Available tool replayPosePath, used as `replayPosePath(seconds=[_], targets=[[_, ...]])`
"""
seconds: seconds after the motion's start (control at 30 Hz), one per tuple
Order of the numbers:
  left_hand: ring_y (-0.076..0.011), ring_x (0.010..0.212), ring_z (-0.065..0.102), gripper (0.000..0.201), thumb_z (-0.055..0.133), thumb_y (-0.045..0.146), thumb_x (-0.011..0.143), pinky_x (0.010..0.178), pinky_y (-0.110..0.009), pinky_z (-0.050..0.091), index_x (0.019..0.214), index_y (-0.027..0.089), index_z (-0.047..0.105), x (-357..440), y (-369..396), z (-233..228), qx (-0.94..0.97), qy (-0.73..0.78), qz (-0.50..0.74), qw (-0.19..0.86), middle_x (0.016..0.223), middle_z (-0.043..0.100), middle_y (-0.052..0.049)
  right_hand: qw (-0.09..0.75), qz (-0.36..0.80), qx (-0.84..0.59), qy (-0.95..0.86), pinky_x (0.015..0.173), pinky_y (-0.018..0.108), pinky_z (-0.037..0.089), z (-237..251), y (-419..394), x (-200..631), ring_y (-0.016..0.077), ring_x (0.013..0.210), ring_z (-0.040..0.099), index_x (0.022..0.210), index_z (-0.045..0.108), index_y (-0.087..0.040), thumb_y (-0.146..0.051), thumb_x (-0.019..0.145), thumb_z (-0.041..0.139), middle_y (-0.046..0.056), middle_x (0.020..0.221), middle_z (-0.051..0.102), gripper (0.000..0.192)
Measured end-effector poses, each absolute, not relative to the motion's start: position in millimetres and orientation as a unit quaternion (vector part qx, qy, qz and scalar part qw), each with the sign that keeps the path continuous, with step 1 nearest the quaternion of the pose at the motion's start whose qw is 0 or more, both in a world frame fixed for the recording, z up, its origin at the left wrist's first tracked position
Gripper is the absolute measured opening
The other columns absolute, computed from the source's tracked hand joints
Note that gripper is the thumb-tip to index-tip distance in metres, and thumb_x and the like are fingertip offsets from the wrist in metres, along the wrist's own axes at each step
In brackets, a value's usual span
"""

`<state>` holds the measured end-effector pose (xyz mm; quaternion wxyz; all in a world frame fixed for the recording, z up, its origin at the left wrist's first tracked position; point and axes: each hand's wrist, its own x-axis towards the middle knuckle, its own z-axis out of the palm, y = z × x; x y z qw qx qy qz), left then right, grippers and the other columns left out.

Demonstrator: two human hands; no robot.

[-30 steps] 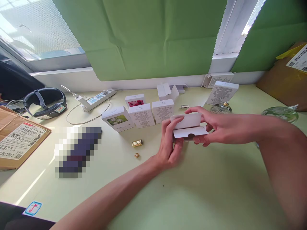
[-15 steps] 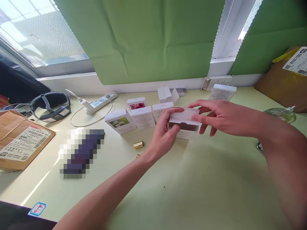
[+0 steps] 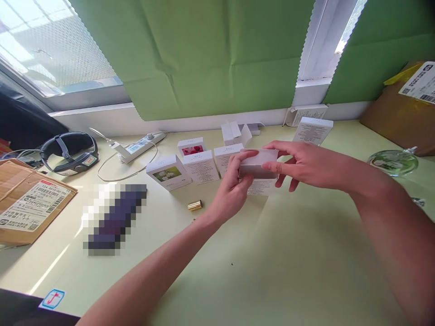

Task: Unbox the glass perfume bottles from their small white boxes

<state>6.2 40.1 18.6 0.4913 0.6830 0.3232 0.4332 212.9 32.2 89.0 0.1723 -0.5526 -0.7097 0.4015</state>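
Note:
A small white cardboard box (image 3: pixel 261 156) is held up above the table between both hands, its upper flap raised and a shaded grey-brown face below it. My left hand (image 3: pixel 233 190) wraps the box's left side, thumb in front and fingers over the top. My right hand (image 3: pixel 306 165) pinches the flap's right side with thumb and forefinger, the other fingers loosely curled. Just behind stand white printed boxes, among them one with a white-flower picture (image 3: pixel 169 173) and one with a red-flower picture (image 3: pixel 190 147). A gold cylindrical cap (image 3: pixel 195 205) lies left of my left wrist.
At left are a pixelated dark object (image 3: pixel 117 217), a cardboard parcel (image 3: pixel 32 203), a black head strap (image 3: pixel 70 151) and a power strip (image 3: pixel 141 146). To the right are a clear glass bottle (image 3: pixel 394 162) and a large carton (image 3: pixel 401 108). Opened white packaging (image 3: pixel 234 132) lies at the back.
My right thumb and the flap have shifted slightly left, and the box's dark opening now shows as a greyer face. My right forearm has moved, uncovering more of the glass bottle.

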Motion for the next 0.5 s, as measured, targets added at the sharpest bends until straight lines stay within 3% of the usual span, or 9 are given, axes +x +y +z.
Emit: replayPosePath(seconds=[0.2,0.37,0.5], targets=[[-0.0232,0.103,0.059,0.05,0.051,0.011,0.077,0.08,-0.038,0.049,0.122,0.031,0.057,7,37,25,0.636,0.349,0.43,0.537,0.127,0.06,-0.003,0.179,0.446,-0.541,-0.69,0.061,0.034,0.062,94,29,210,0.0262,0.086,0.073,0.128,0.058,-0.036,-0.053,0.084,0.066,0.006,0.115,0.069,0.048],[-0.0216,0.1,0.059,0.041,0.047,0.011,0.078,0.08,-0.035,0.047,0.113,0.027,0.062,7,37,32,0.63,0.353,0.434,0.539,0.113,0.066,-0.002,0.176,0.453,-0.538,-0.689,0.063,0.033,0.063,99,24,209,0.0224,0.082,0.073,0.12,0.061,-0.033,-0.051,0.087,0.063,0.005,0.11,0.07,0.038],[-0.0199,0.097,0.059,0.047,0.047,0.007,0.072,0.074,-0.032,0.046,0.112,0.027,0.062,9,33,31,0.611,0.36,0.445,0.547,0.121,0.065,-0.002,0.179,0.465,-0.538,-0.679,0.059,0.031,0.061,99,23,211,0.0218,0.079,0.073,0.112,0.063,-0.027,-0.05,0.086,0.065,0.007,0.11,0.069,0.034]])
